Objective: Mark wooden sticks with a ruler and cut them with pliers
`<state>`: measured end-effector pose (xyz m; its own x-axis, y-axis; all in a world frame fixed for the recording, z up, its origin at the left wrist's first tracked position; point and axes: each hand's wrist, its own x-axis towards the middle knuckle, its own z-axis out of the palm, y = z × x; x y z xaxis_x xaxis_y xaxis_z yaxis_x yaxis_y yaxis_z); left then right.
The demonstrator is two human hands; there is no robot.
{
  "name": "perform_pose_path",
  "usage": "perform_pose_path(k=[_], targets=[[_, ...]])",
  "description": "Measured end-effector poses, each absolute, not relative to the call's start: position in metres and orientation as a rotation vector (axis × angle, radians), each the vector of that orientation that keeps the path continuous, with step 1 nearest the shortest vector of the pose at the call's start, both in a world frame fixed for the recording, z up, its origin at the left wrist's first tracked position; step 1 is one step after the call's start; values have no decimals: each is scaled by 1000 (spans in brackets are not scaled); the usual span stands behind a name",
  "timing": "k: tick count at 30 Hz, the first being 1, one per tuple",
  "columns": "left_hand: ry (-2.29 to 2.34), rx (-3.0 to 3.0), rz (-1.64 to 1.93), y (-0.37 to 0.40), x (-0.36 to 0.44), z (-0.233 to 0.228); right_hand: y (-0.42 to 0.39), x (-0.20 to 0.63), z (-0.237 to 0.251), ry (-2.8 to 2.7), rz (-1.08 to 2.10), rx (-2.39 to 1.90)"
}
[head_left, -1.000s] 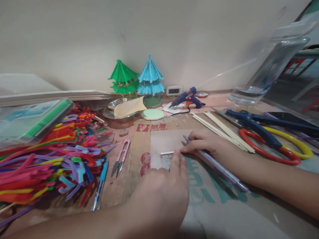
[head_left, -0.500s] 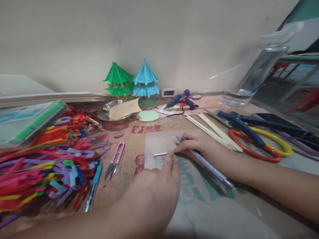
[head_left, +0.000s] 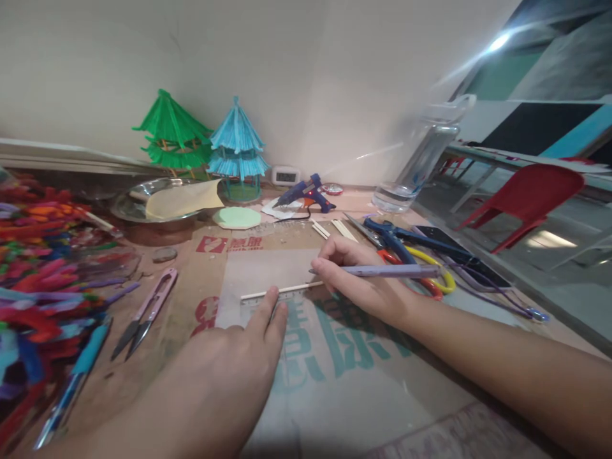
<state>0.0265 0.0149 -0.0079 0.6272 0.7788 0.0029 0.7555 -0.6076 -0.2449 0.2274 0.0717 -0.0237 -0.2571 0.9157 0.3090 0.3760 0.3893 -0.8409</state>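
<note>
step: marking a thin stick (head_left: 282, 291) against a ruler (head_left: 253, 299), mid-tabletop | left hand (head_left: 224, 376) flat, fingers pinning the ruler | right hand (head_left: 363, 280) gripping a pen (head_left: 382, 271), tip near the stick | next probably needs the ruler steady

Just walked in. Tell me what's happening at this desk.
A person sits at a craft table. The left hand presses its fingertips on a clear ruler that lies along a thin wooden stick on the cardboard. The right hand holds a purple pen, its tip near the stick's right end. Pipe cleaners pile up at the left, with thread snips beside them. Scissors, a glue gun and two paper pagodas sit farther back.
</note>
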Motion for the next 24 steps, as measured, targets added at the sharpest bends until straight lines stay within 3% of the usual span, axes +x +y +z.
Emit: perform_pose_path(k=[13, 24], targets=[[-1252, -2577, 557, 18, 36, 3, 63, 228, -21, -2077, 404, -925], [-1240, -2595, 307, 15, 29, -3, 86, 228, -37, -2319, 363, -937]])
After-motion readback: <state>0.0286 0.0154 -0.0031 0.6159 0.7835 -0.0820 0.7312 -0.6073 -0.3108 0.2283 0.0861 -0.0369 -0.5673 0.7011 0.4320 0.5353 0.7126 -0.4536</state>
